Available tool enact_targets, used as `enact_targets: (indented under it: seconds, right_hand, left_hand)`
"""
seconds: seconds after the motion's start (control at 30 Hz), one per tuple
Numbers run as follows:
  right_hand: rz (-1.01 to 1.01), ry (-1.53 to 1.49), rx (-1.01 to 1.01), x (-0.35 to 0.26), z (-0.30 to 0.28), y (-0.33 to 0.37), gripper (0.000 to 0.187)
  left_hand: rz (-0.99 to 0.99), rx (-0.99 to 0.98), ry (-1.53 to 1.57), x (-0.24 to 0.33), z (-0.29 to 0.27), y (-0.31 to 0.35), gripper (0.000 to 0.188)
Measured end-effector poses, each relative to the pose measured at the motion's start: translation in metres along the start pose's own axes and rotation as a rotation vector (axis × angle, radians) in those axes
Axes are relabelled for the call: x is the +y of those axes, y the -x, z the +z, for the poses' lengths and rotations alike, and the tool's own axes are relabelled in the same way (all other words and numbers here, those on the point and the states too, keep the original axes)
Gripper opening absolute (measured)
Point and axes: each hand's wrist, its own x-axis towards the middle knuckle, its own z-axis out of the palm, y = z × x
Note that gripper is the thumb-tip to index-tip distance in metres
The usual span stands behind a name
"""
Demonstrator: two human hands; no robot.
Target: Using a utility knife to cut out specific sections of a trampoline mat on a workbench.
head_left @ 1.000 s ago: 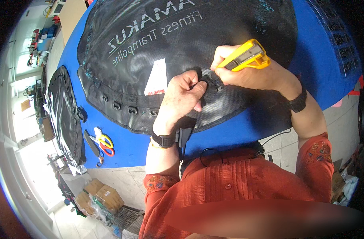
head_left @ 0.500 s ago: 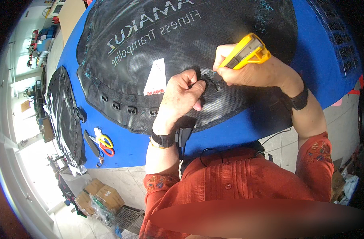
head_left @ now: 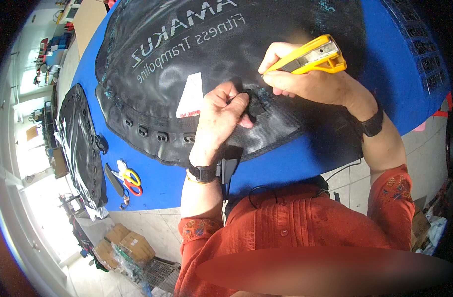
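A large round black mesh mat [head_left: 186, 57] with pale lettering lies on a blue table. My left hand [head_left: 225, 105] is closed, thumb against fingers, pinching a dark bit of the mat's material near its near edge. Beside it, the mesh has a rough, frayed patch [head_left: 262, 97] with bluish threads. My right hand [head_left: 298, 81] grips a yellow utility knife [head_left: 313, 55] just above that patch. The knife's tip points down and left toward the mat; its blade is too small to make out. A white wedge-shaped piece [head_left: 190, 96] with red marks lies left of my left hand.
Black plastic loops [head_left: 162, 136] line the mat's near edge. Scissors [head_left: 130, 178] with red and yellow handles lie on the blue table [head_left: 157, 190] at the left. Another black mat [head_left: 80, 143] lies beyond them. Cardboard boxes [head_left: 130, 245] stand on the floor.
My right hand has lifted the utility knife up and left, away from the frayed patch, and tilted it flatter. The mat and my left hand have shifted very slightly left.
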Motion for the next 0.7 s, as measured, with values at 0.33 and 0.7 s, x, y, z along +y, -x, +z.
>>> enact_targets:
  seconds: [0.33,0.7]
  right_hand:
    - [0.2,-0.261,0.06,-0.001,0.006,0.011,0.021]
    - [0.386,-0.364,-0.083,-0.012,0.009,0.007,0.025]
  left_hand:
    - [0.047,0.138,0.02,-0.017,-0.005,-0.004,0.019]
    - [-0.007,0.098,-0.264,-0.013,-0.003,0.003,0.025]
